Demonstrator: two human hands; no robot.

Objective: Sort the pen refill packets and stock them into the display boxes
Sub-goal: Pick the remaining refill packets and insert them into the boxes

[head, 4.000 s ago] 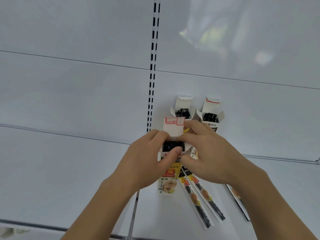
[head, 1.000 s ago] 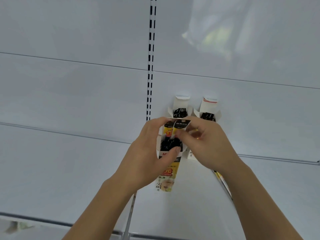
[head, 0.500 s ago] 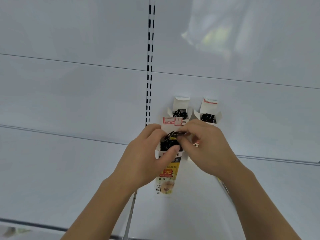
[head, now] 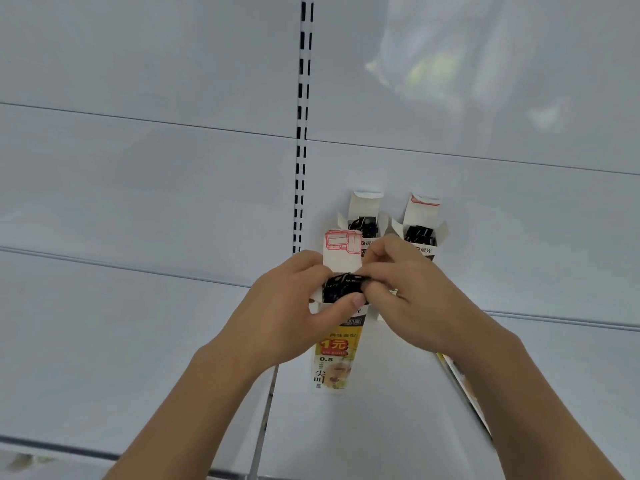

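Left hand [head: 287, 313] grip clamped round tall cardboard display box [head: 337, 355], right hand [head: 412, 299] pinching glossy black refill packets [head: 343, 289]

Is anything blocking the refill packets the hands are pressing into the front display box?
Nothing visible does. The front display box has its flap folded up, and the left hand and right hand press the black packet tops at its mouth.
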